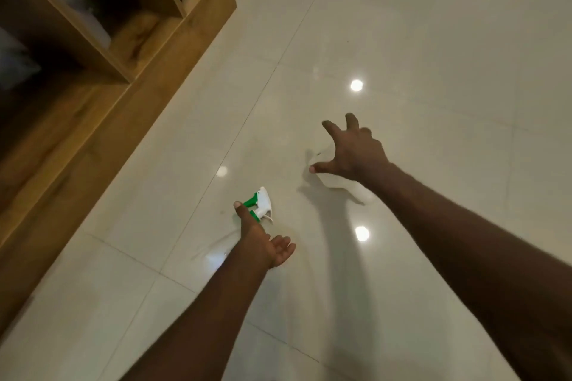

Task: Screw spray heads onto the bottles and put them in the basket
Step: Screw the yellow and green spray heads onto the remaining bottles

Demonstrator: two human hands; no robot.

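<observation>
The left hand point(263, 244) lay palm up with its fingers relaxed, the thumb stretched forward so that its tip touched or overlapped the green part of the spray head point(259, 204); whether it truly pressed on the head could not be told, and nothing was closed round it. The right hand point(353, 151) was spread wide, fingers and thumb fanned apart, above a pale, translucent shape on the floor that may have been a clear bottle point(325, 176). It was too faint to be sure, and the hand had hold of nothing.

The spray head lay on its side on the glossy tiled floor point(433, 40), just ahead of the left thumb. It was white with a green trigger and collar. Its long axis ran on a slant, from lower left near the thumb towards upper right, with the white nozzle end seeming to point up and away from the person and the flared white part lying nearer, to the right.

This looked like the fetching step: neither part was yet in hand and no screwing had begun. The next move would call for the left fingers to close round the head and the right to settle round the bottle, then the collar to be lined up with the neck. No basket showed; a wooden shelf unit point(173, 49) stood well off to the left.
</observation>
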